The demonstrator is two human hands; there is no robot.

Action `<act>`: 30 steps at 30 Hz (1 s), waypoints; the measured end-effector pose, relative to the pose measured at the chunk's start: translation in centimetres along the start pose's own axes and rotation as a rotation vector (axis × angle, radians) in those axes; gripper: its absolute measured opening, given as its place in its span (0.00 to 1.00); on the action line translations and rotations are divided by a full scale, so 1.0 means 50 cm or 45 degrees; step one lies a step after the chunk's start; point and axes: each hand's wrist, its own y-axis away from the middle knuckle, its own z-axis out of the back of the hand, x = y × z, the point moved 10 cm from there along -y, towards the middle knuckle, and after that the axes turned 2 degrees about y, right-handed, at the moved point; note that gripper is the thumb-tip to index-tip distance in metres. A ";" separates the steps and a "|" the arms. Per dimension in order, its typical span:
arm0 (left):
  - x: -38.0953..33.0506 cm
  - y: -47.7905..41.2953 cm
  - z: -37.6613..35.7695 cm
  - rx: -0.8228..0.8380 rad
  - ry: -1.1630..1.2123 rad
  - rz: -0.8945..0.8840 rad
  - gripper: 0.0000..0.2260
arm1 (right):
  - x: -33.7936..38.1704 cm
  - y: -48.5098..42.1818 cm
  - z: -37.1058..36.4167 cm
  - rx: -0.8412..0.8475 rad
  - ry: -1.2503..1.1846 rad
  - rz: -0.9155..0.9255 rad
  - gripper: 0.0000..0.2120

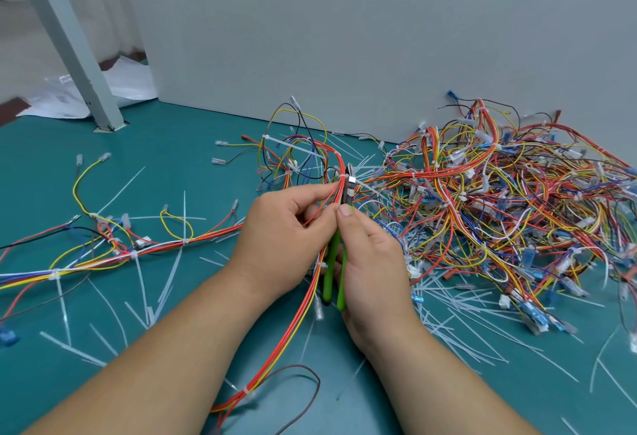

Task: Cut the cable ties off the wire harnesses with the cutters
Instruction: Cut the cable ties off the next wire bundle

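Over the teal mat (pixel 179 172), left hand (pixel 289 231) pinches the red harness (pixel 299 319) below a white cable tie (pixel 343 177). Right hand (pixel 374 262) grips the green cutters (pixel 328 279), jaws at that tie. Looks mid-cut, so next is a squeeze without nicking wires.

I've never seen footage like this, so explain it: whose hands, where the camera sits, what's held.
One camera, worn on a person's head, looks down at their bare hands; no machine here. The left hand grips a wire harness of red and yellow wires. The right hand holds green-handled cutters, their tip at a white cable tie on that harness. On the teal surface lie cut tie strips and, at right, a big tangled pile of harnesses.
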 end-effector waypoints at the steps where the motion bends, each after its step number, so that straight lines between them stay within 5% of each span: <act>1: 0.003 0.000 -0.001 0.007 0.011 0.018 0.12 | 0.000 0.001 -0.001 0.005 0.008 -0.008 0.17; 30: 0.010 0.000 -0.006 0.020 0.034 0.060 0.13 | -0.003 -0.002 0.002 -0.014 -0.020 -0.004 0.17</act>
